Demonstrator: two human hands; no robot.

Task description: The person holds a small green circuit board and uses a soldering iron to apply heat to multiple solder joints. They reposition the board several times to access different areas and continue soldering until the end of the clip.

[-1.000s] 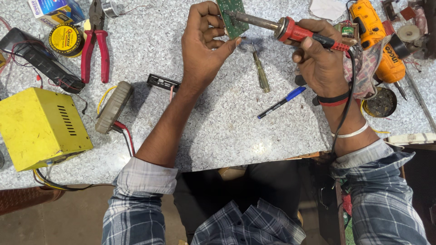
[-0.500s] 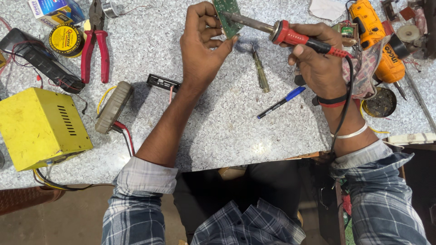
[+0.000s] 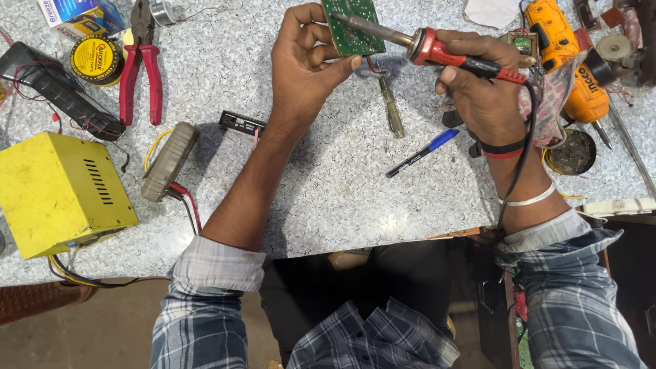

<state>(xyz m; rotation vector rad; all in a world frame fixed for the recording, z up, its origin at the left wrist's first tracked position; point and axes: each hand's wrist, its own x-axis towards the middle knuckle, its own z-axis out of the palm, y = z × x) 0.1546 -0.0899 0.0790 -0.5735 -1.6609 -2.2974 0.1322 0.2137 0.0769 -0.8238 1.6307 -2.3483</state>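
Observation:
My left hand holds a small green circuit board upright above the speckled grey worktop, at the top middle of the view. My right hand grips the red and black handle of a soldering iron. Its metal tip lies against the face of the board. The iron's black cord runs down past my right wrist. Below the board a small screwdriver lies on the worktop, and a blue pen rests nearer to me.
A yellow metal box with wires sits at the left edge. Red-handled pliers, a round yellow tin and a black device lie top left. An orange drill, a cloth and a dark round tin crowd the right.
Both hands have drifted slightly. The soldering iron's tip has slid further onto the circuit board.

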